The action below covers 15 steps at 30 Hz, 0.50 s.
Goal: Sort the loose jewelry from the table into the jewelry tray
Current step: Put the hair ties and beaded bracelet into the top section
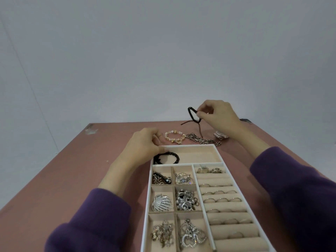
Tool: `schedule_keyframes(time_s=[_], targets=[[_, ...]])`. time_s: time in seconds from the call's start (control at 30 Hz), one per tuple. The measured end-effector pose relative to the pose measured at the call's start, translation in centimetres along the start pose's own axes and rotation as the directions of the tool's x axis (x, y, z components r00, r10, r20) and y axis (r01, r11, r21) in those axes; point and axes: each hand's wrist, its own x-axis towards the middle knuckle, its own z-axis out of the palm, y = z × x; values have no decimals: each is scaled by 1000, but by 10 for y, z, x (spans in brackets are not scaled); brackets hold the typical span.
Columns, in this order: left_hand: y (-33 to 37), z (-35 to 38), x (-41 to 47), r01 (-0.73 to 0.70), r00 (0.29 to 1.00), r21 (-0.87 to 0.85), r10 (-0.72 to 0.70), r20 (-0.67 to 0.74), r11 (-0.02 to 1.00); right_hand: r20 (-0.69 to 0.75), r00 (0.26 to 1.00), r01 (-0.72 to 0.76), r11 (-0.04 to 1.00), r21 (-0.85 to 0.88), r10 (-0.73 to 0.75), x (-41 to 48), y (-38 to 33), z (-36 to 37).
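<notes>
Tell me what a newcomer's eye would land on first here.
The right hand pinching a black cord bracelet in mid-air draws the eye first. Next comes the white jewelry tray in the foreground, most compartments holding silver pieces and rings, with the left hand at its far left corner. Beyond it, a beaded bracelet and a silver chain lie loose on the pink table.

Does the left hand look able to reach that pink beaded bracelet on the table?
Probably yes. The left hand sits at the far corner of the jewelry tray, and the pink beaded bracelet lies past its fingers on the table, nothing between them.
</notes>
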Motion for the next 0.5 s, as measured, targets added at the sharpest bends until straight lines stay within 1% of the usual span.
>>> schedule_keyframes(time_s=[0.07,0.13,0.2,0.27,0.37,0.43,0.5], targets=[[-1,-1,1,6,996,-54,-11,-87,999,62,998,-25,988,154,16,-10,-18,-2],[-1,-2,2,21,984,-80,-34,-173,997,182,983,-92,951,294,39,-20,-32,-2],[-1,-2,2,49,971,-94,-70,-231,994,316,948,-168,898,406,35,-28,-41,1],[-2,-3,3,78,956,-100,-103,-273,992,421,907,-256,826,503,25,-32,-45,7],[-4,-4,5,91,946,-106,-120,-303,990,557,831,-363,760,538,3,-37,-45,16],[-5,-3,5,90,946,-99,-116,-303,991,618,786,-407,757,511,6,-41,-44,23],[-4,-3,5,91,948,-95,-116,-296,991,646,762,-436,769,468,38,-44,-43,27]])
